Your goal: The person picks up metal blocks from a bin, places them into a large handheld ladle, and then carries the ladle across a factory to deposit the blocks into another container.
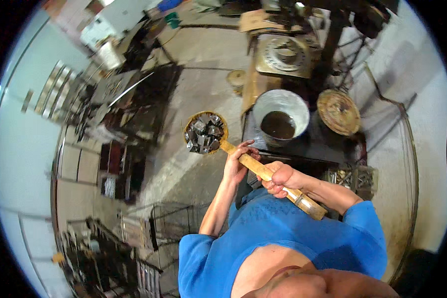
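Both my hands carry a long-handled scoop (255,166) with a bamboo-like handle and a round, yellow-rimmed bowl. Shiny dark metal pieces (203,131) fill the bowl, which is held out over the floor at the left. Close to the bowl, my left hand (238,161) supports the handle, some of its fingers showing past the far side. My right hand (280,180) is wrapped around the handle farther back, in front of my blue shirt. The handle's end points toward my right forearm. A pale metal bucket (303,116) with dark contents stands just beyond my hands.
Right of the bucket is a round, stained brownish lid or pan (338,112). Behind it sits a scale with a round dial (284,54). A bin of metal parts (365,178) lies near my right elbow. Dark machinery (119,94) and metal racks (169,221) stand at left.
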Action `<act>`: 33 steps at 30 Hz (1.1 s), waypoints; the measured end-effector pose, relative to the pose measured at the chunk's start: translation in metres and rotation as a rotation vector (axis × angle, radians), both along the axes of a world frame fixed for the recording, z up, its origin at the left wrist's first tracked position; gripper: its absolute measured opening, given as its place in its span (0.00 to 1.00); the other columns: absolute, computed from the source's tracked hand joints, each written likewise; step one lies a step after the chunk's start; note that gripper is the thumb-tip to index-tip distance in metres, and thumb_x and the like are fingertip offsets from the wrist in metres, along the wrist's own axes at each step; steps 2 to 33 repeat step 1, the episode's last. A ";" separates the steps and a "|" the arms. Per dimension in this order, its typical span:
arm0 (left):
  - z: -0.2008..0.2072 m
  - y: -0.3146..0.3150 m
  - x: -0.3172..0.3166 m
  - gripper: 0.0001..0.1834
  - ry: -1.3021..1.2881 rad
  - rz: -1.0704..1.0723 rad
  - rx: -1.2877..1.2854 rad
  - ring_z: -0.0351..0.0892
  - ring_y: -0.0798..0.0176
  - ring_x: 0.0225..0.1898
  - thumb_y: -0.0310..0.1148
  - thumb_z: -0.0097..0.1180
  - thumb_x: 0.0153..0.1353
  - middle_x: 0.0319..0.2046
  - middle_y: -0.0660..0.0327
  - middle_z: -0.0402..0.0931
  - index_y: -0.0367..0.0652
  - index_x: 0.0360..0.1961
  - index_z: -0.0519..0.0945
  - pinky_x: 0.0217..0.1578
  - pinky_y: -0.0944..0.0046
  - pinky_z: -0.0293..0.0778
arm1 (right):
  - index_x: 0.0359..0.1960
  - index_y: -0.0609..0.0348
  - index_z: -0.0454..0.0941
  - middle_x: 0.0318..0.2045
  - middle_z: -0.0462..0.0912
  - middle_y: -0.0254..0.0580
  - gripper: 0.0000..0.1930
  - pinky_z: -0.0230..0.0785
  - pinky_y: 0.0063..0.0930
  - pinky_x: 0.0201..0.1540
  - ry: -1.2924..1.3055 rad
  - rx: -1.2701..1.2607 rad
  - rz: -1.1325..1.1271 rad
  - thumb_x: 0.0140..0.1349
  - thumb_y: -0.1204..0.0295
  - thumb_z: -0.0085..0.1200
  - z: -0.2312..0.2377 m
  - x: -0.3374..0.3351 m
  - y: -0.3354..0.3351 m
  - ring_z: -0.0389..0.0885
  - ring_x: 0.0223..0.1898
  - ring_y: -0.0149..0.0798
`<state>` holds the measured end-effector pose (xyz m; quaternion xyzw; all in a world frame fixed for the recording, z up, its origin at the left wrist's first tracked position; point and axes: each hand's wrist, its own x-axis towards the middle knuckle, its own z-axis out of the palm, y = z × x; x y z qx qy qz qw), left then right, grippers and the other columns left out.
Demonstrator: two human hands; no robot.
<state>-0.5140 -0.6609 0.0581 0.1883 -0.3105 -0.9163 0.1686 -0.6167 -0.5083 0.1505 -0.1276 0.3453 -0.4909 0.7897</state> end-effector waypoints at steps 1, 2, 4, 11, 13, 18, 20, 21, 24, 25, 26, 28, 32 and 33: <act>0.009 0.001 -0.024 0.24 -0.003 -0.104 -0.036 0.73 0.58 0.35 0.34 0.48 0.53 0.32 0.54 0.72 0.35 0.52 0.64 0.42 0.58 0.70 | 0.30 0.59 0.66 0.14 0.62 0.34 0.10 0.52 0.19 0.09 0.017 -0.028 -0.079 0.43 0.79 0.43 0.002 -0.011 0.011 0.57 0.10 0.24; 0.009 0.001 -0.024 0.24 -0.003 -0.104 -0.036 0.73 0.58 0.35 0.34 0.48 0.53 0.32 0.54 0.72 0.35 0.52 0.64 0.42 0.58 0.70 | 0.30 0.59 0.66 0.14 0.62 0.34 0.10 0.52 0.19 0.09 0.017 -0.028 -0.079 0.43 0.79 0.43 0.002 -0.011 0.011 0.57 0.10 0.24; 0.009 0.001 -0.024 0.24 -0.003 -0.104 -0.036 0.73 0.58 0.35 0.34 0.48 0.53 0.32 0.54 0.72 0.35 0.52 0.64 0.42 0.58 0.70 | 0.30 0.59 0.66 0.14 0.62 0.34 0.10 0.52 0.19 0.09 0.017 -0.028 -0.079 0.43 0.79 0.43 0.002 -0.011 0.011 0.57 0.10 0.24; 0.009 0.001 -0.024 0.24 -0.003 -0.104 -0.036 0.73 0.58 0.35 0.34 0.48 0.53 0.32 0.54 0.72 0.35 0.52 0.64 0.42 0.58 0.70 | 0.30 0.59 0.66 0.14 0.62 0.34 0.10 0.52 0.19 0.09 0.017 -0.028 -0.079 0.43 0.79 0.43 0.002 -0.011 0.011 0.57 0.10 0.24; 0.009 0.001 -0.024 0.24 -0.003 -0.104 -0.036 0.73 0.58 0.35 0.34 0.48 0.53 0.32 0.54 0.72 0.35 0.52 0.64 0.42 0.58 0.70 | 0.30 0.59 0.66 0.14 0.62 0.34 0.10 0.52 0.19 0.09 0.017 -0.028 -0.079 0.43 0.79 0.43 0.002 -0.011 0.011 0.57 0.10 0.24; 0.009 0.001 -0.024 0.24 -0.003 -0.104 -0.036 0.73 0.58 0.35 0.34 0.48 0.53 0.32 0.54 0.72 0.35 0.52 0.64 0.42 0.58 0.70 | 0.30 0.59 0.66 0.14 0.62 0.34 0.10 0.52 0.19 0.09 0.017 -0.028 -0.079 0.43 0.79 0.43 0.002 -0.011 0.011 0.57 0.10 0.24; 0.009 0.001 -0.024 0.24 -0.003 -0.104 -0.036 0.73 0.58 0.35 0.34 0.48 0.53 0.32 0.54 0.72 0.35 0.52 0.64 0.42 0.58 0.70 | 0.30 0.59 0.66 0.14 0.62 0.34 0.10 0.52 0.19 0.09 0.017 -0.028 -0.079 0.43 0.79 0.43 0.002 -0.011 0.011 0.57 0.10 0.24; 0.009 0.001 -0.024 0.24 -0.003 -0.104 -0.036 0.73 0.58 0.35 0.34 0.48 0.53 0.32 0.54 0.72 0.35 0.52 0.64 0.42 0.58 0.70 | 0.30 0.59 0.66 0.14 0.62 0.34 0.10 0.52 0.19 0.09 0.017 -0.028 -0.079 0.43 0.79 0.43 0.002 -0.011 0.011 0.57 0.10 0.24; 0.009 0.001 -0.024 0.24 -0.003 -0.104 -0.036 0.73 0.58 0.35 0.34 0.48 0.53 0.32 0.54 0.72 0.35 0.52 0.64 0.42 0.58 0.70 | 0.30 0.59 0.66 0.14 0.62 0.34 0.10 0.52 0.19 0.09 0.017 -0.028 -0.079 0.43 0.79 0.43 0.002 -0.011 0.011 0.57 0.10 0.24; 0.009 0.001 -0.024 0.24 -0.003 -0.104 -0.036 0.73 0.58 0.35 0.34 0.48 0.53 0.32 0.54 0.72 0.35 0.52 0.64 0.42 0.58 0.70 | 0.30 0.59 0.66 0.14 0.62 0.34 0.10 0.52 0.19 0.09 0.017 -0.028 -0.079 0.43 0.79 0.43 0.002 -0.011 0.011 0.57 0.10 0.24; 0.009 0.001 -0.024 0.24 -0.003 -0.104 -0.036 0.73 0.58 0.35 0.34 0.48 0.53 0.32 0.54 0.72 0.35 0.52 0.64 0.42 0.58 0.70 | 0.30 0.59 0.66 0.14 0.62 0.34 0.10 0.52 0.19 0.09 0.017 -0.028 -0.079 0.43 0.79 0.43 0.002 -0.011 0.011 0.57 0.10 0.24; 0.009 0.001 -0.024 0.24 -0.003 -0.104 -0.036 0.73 0.58 0.35 0.34 0.48 0.53 0.32 0.54 0.72 0.35 0.52 0.64 0.42 0.58 0.70 | 0.30 0.59 0.66 0.14 0.62 0.34 0.10 0.52 0.19 0.09 0.017 -0.028 -0.079 0.43 0.79 0.43 0.002 -0.011 0.011 0.57 0.10 0.24; 0.009 0.001 -0.024 0.24 -0.003 -0.104 -0.036 0.73 0.58 0.35 0.34 0.48 0.53 0.32 0.54 0.72 0.35 0.52 0.64 0.42 0.58 0.70 | 0.30 0.59 0.66 0.14 0.62 0.34 0.10 0.52 0.19 0.09 0.017 -0.028 -0.079 0.43 0.79 0.43 0.002 -0.011 0.011 0.57 0.10 0.24; 0.009 0.001 -0.024 0.24 -0.003 -0.104 -0.036 0.73 0.58 0.35 0.34 0.48 0.53 0.32 0.54 0.72 0.35 0.52 0.64 0.42 0.58 0.70 | 0.30 0.59 0.66 0.14 0.62 0.34 0.10 0.52 0.19 0.09 0.017 -0.028 -0.079 0.43 0.79 0.43 0.002 -0.011 0.011 0.57 0.10 0.24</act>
